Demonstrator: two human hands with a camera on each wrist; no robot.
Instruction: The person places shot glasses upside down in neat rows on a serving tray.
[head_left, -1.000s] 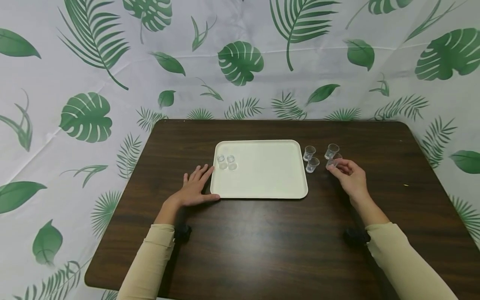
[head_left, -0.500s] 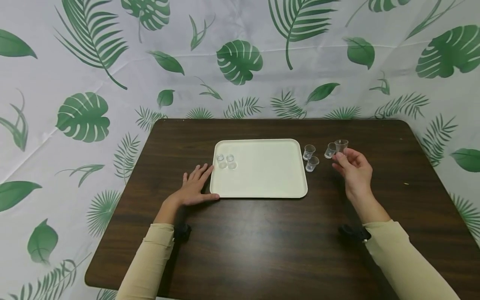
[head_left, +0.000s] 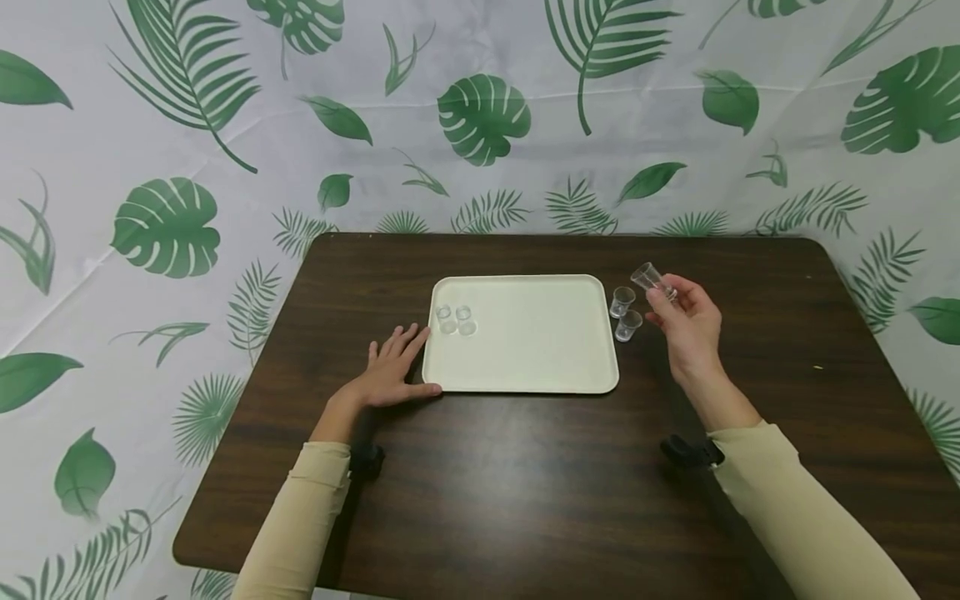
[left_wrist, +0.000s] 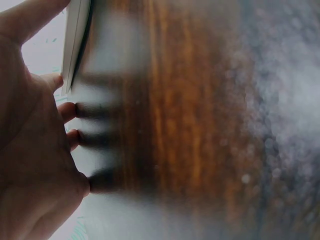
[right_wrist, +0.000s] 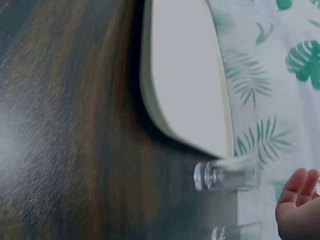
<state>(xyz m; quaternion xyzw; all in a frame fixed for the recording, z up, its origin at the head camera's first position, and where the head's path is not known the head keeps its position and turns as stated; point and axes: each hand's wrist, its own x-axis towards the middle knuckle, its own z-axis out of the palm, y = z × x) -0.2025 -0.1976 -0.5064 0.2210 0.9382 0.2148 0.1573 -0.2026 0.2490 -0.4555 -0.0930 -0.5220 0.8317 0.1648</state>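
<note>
My right hand pinches a clear shot glass above the table, tilted with its rim toward the upper left. Fingers partly cover its base. Just left of that hand, two more shot glasses stand upright by the tray's right edge, the farther glass behind the nearer glass. My left hand lies with spread fingers at the left front corner of the cream tray, thumb along the front rim. Two small clear glasses sit rim-down at the tray's left end. In the right wrist view the right hand shows only partly.
The dark wood table extends around the tray on all sides. Behind it hangs a white cloth with green leaf prints. A small yellow speck lies on the table at right.
My right hand lifted a glass, then moved left and tilted it. The other glass that stood beside it no longer shows there. My left hand and the tray stay put.
</note>
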